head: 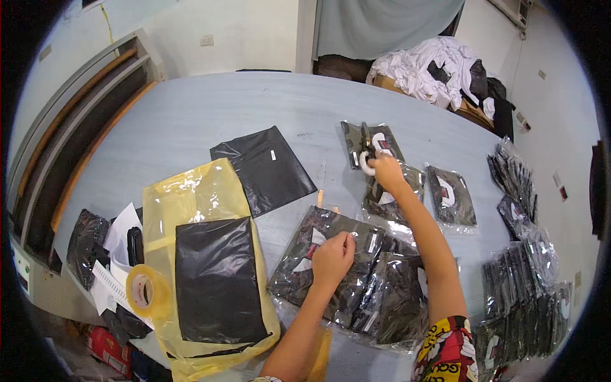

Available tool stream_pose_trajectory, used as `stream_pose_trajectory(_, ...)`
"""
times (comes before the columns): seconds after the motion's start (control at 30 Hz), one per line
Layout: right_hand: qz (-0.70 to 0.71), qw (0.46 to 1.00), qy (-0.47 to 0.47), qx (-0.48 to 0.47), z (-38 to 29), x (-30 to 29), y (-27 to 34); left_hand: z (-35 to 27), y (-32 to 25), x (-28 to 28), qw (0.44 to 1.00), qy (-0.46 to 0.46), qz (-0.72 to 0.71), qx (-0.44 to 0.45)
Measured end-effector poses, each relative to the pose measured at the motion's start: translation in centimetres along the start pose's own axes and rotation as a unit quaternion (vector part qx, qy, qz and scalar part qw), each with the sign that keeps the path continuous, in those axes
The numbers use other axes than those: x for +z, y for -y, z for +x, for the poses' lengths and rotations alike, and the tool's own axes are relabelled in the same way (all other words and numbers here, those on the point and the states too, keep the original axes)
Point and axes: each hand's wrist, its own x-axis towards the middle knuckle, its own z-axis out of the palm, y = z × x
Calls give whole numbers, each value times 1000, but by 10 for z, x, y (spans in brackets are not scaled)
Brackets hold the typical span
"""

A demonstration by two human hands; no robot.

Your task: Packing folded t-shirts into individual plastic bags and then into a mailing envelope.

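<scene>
My left hand (332,261) has its fingers curled over a camouflage garment in a clear plastic bag (298,267); nothing shows in its grasp. Stretched farther out, my right hand (387,171) grips the pale handle of a pair of scissors (365,162), whose blades point away from me over another bagged garment (352,143). Beneath my right wrist lies a further bagged garment (413,179), partly hidden by the arm. More bagged pieces (400,296) overlap between my forearms. One separate bagged garment (451,196) lies to the right of them.
Left of my hands, a black plastic packet (217,281) rests on yellow plastic sheeting (191,191). Beyond it lies another black packet (269,172). A tape roll (147,292) and papers (125,234) sit at left. Stacked bagged garments (515,286) line the table's (191,114) right side.
</scene>
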Motion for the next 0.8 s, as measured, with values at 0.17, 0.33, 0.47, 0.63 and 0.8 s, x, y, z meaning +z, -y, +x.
stream_pose_trajectory(0.17, -7, 984, 160, -80, -32, -80, 30, -1, 7, 1, 998, -41, -27, 25)
stream_pose_trajectory(0.33, 14, 977, 189, -94, -79, -159, 45, -4, 3, -8, 997, -43, -53, -24)
stream_pose_trajectory(0.47, 183, 982, 50, 21, -92, -197, 38, -5, -3, -5, 997, -37, -58, -34)
stream_pose_trajectory(0.63, 274, 961, -30, -35, -86, -239, 119, -4, -1, -5, 998, -16, 39, 47)
stream_pose_trajectory(0.8, 441, 873, -127, -164, -81, -228, 242, -16, -14, -28, 946, -167, 198, 196)
